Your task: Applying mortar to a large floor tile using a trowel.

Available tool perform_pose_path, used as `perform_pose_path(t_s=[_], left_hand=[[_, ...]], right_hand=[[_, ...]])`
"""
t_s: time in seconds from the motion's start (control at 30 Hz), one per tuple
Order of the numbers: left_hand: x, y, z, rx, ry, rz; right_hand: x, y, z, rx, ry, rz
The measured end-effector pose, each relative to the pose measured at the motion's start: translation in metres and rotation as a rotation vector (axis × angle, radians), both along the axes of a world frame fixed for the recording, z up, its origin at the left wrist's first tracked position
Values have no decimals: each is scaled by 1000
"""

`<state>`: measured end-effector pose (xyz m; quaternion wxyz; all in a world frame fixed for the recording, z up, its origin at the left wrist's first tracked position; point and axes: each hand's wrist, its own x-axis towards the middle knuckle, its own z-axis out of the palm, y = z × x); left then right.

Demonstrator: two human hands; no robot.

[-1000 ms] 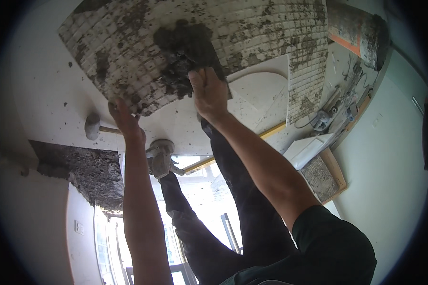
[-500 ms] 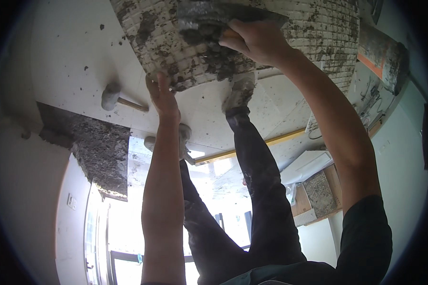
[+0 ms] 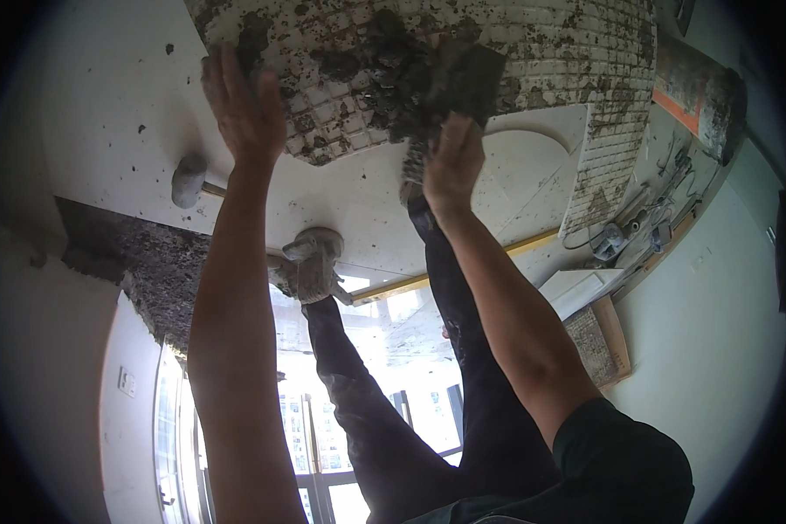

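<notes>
A large tile (image 3: 550,52) is turned with its gridded back toward me, smeared with grey mortar. My right hand (image 3: 454,162) is closed round the handle of a trowel (image 3: 473,80), whose mortar-coated blade lies over the tile near its lower edge. Dark clumps of mortar (image 3: 393,52) spread beside the blade. At the tile's left edge is my left hand (image 3: 246,109), fingers stretched and thumb apart, holding nothing. Whether its fingertips touch the tile I cannot tell.
A mallet (image 3: 188,181) lies left of my left forearm, near a patch of rough mortar (image 3: 157,262). A yellow strip (image 3: 533,243) crosses the floor behind my feet. On the right are a mortar-crusted bucket-like container (image 3: 703,96), scattered tools (image 3: 611,240) and an open carton (image 3: 616,349).
My right hand has drawn the trowel down toward me, and its blade has turned. My left hand has moved up and left along the tile's edge. My left foot shows more fully.
</notes>
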<state>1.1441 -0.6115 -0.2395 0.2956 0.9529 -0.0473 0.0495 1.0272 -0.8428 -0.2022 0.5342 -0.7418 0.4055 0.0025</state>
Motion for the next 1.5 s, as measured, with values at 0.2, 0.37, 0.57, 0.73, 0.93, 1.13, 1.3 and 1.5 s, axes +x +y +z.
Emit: perform_pose_path(t_s=[0.2, 0.37, 0.57, 0.73, 0.93, 1.13, 1.3, 1.5], left_hand=[[-8, -31, -6, 1, -102, 39], [-5, -47, -5, -111, -104, 123], [-9, -64, -7, -93, -96, 138], [-4, -68, -7, -242, -148, 225], [-13, -87, 3, -414, -167, 469], [-40, -126, 23, -508, -121, 499], [-73, -150, 66, -665, -67, 483], [-136, -133, 115, -733, 92, 598]], right_hand=[[51, 29, 2, 21, 33, 141], [94, 37, 12, 75, 63, 375], [102, 49, 9, 80, 10, 641], [108, 45, 2, 172, -77, 771], [101, 35, -5, 256, -8, 862], [71, -2, 31, 405, 175, 766], [40, -21, 79, 392, 329, 574], [-12, -5, 128, 387, 436, 658]])
